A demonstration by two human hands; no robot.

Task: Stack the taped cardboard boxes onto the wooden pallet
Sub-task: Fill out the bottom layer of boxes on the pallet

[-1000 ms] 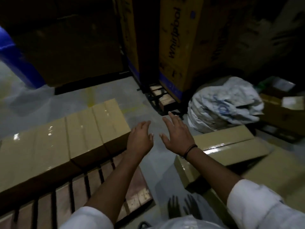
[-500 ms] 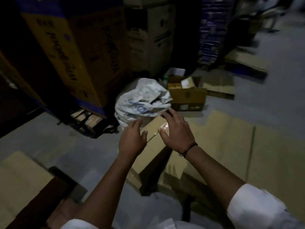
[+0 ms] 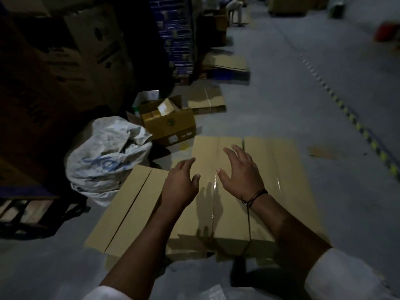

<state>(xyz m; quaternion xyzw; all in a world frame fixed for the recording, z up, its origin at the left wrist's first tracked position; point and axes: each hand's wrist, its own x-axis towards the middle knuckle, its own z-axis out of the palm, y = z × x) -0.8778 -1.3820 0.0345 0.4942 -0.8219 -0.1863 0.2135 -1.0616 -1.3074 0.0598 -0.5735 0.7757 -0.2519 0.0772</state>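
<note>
Hovering over the taped box (image 3: 227,224), my left hand (image 3: 181,184) and right hand (image 3: 243,175) spread empty fingers (image 3: 233,152); it looked stiff: grip opposite edges.

Dim warehouse aisle, stacked appliance cartons (image 3: 65,68)

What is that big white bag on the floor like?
The white bag is a large, crumpled sack that looks like woven plastic, with faded blue lettering on its side. Its top looks open, and the rim folds over loosely. It sits slumped on the grey floor, bulging as if part full. Dark stacked cartons stand behind it, an open box is beside it, and its lower edge seems to touch the near cardboard box.
</note>
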